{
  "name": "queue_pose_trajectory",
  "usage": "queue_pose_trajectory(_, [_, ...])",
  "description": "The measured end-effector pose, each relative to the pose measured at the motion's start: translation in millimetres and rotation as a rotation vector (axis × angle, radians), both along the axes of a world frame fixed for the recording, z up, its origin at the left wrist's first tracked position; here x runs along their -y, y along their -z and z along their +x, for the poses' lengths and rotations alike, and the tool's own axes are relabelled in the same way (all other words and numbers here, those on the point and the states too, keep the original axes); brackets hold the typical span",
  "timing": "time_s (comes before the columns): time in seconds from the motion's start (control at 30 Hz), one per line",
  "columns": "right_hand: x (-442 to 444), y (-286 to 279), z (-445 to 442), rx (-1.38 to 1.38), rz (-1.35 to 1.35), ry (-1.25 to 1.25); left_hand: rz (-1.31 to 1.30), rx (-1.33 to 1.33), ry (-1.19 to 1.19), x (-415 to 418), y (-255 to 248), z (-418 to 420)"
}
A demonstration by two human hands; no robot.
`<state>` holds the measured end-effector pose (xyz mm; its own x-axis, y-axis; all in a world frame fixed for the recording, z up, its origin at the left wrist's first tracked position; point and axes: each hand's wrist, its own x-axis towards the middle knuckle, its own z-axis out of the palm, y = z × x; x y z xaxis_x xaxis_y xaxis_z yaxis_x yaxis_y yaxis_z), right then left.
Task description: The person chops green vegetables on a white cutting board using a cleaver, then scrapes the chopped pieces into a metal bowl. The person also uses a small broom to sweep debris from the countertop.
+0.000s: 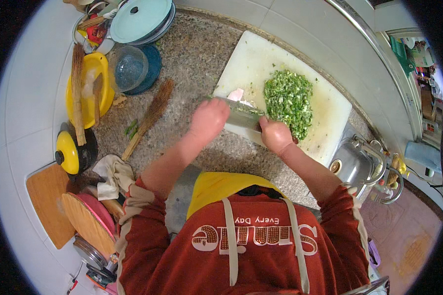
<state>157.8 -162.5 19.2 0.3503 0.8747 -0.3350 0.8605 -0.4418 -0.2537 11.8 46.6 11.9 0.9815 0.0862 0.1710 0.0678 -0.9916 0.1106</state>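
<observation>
My right hand (277, 135) grips the handle of a kitchen cleaver (245, 116), with the thumb near the base of the blade. The broad blade points left over the near edge of a white cutting board (326, 107), and green bits cling to it. My left hand (209, 116) is blurred and overlaps the blade's far end, its fingers curled; their exact hold is hidden. A heap of finely chopped greens (289, 99) lies on the board, just beyond my right hand. Behind the blade is a pale pink piece (236, 94) of something I cannot identify.
A straw brush (149, 118) lies on the granite counter (195, 48), left of my left hand. Farther left are a yellow basin (105, 92), a clear bowl (131, 68) and a yellow-lidded pot (68, 153). A steel sink (349, 156) with a faucet (378, 158) adjoins the board's right side.
</observation>
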Motion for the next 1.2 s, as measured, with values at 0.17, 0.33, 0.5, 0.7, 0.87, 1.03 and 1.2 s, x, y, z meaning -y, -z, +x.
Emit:
queue_pose_trajectory(0.17, [-14, -19, 17, -0.068, -0.1, 0.051, -0.107, -0.011, -0.001, -20, -2, 17])
queue_pose_trajectory(0.33, [-38, -64, 35, -0.124, -0.155, 0.056, -0.082, -0.044, -0.057, -47, -14, 31])
queue_pose_trajectory(0.5, [-30, -28, 25, -0.103, -0.176, 0.098, -0.099, 0.025, -0.043, -27, -10, 26])
queue_pose_trajectory(0.7, [-31, -24, 30, -0.052, -0.198, 0.032, -0.073, 0.009, -0.093, -29, 8, 32])
queue_pose_trajectory(0.87, [-49, -39, 27, -0.098, -0.198, 0.053, -0.137, -0.117, -0.003, -60, -4, 41])
queue_pose_trajectory(1.03, [-42, -14, 52, 0.023, -0.169, -0.011, 0.001, 0.014, -0.115, -29, 25, 39])
queue_pose_trajectory(1.2, [-59, -57, 50, -0.005, -0.293, -0.117, -0.14, -0.194, -0.119, -49, 1, 42])
